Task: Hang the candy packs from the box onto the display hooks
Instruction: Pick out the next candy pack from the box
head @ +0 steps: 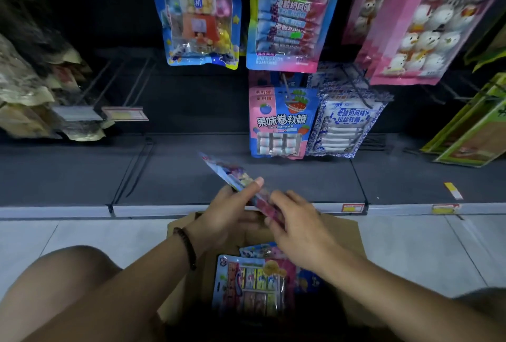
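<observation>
Dark store shelving (191,174) stands beyond the cardboard box (351,235) on the pale floor (410,248). Up and left of the box, wire display hooks (131,81) jut out. Just over the box's far rim the left hand (227,218) pinches a candy pack (231,174), thumb on top; the right hand (298,221) grips its near end with curled fingers. More packs (252,284) lie inside the box.

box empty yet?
No: candy packs lie in the cardboard box, under the left hand and right hand, which grip another pack.
</observation>
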Tool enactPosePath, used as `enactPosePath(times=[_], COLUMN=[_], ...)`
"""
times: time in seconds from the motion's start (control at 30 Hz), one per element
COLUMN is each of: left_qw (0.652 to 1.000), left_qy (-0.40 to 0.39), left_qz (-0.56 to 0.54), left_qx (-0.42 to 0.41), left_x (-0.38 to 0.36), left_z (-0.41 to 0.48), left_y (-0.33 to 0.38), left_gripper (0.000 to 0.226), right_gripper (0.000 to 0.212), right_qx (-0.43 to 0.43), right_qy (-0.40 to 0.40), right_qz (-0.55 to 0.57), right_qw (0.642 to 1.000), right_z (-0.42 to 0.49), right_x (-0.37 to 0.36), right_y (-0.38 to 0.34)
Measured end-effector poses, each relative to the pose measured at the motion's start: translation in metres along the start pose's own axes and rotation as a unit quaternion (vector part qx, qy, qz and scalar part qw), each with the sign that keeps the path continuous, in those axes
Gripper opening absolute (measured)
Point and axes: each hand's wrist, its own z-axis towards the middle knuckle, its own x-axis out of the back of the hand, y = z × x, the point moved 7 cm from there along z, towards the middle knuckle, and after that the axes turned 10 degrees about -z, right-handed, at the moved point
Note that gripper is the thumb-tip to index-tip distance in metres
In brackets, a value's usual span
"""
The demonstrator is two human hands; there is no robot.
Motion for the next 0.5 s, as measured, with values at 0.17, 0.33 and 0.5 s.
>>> enactPosePath(times=[0.17,0.33,0.5], left_qw=[0.998,0.998,0.996], left_qy=[0.027,0.014,-0.025], left_qz=[-0.018,0.007,0.029], left_qx=[-0.048,-0.056,-0.074], left_x=[0.012,0.015,0.016], left_z=[0.002,-0.004,-0.013], left_y=[0.008,0.027,0.043], left_gripper=[0.024,0.023,0.027], right_gripper=[0.038,0.068,0.075], right_qx=[0.002,-0.037,-0.008], right_qy=[-0.004,0.025,-0.007], right_qz=[0.093,0.007,0.278], right_qw=[0.996,0.999,0.961], right_z=[-0.005,0.012,0.02], right_x=[-0.001,0.028,0.05], right_y=[-0.005,0.033,0.051])
